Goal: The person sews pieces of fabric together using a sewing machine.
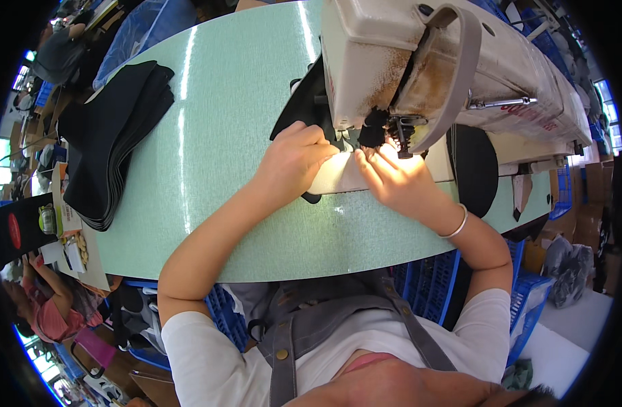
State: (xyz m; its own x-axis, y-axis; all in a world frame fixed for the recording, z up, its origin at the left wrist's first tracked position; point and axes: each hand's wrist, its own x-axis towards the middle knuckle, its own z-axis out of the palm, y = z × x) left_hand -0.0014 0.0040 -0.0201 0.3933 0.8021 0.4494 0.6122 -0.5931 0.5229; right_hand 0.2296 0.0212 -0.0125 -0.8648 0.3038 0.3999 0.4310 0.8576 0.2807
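Black flat fabric piece [303,105], one in number, lies at the needle end of a cream sewing machine [372,54] with worn brown patches, just toward 12 o'clock from the middle of the view. Two bare hands work close by: the left hand [298,163], fingers curled, reaches the piece's near edge, and the right hand [397,180], fingers bent, lies at about 1 o'clock, fingertips close beside the needle area. Whether either hand pinches or merely presses the cloth I cannot tell, since the fingertips are partly hidden. One pale bangle [457,224] circles the right wrist. Around them spreads one pale green, glossy tabletop [236,102]. Toward 10 o'clock lies one stack of black cut fabric [117,129], its many layers too close to count; toward 11 stands one blue plastic-lined bin [148,30]. One rounded black piece [477,169] shows near 3 o'clock, and one co-worker in pink [49,312] at 8.
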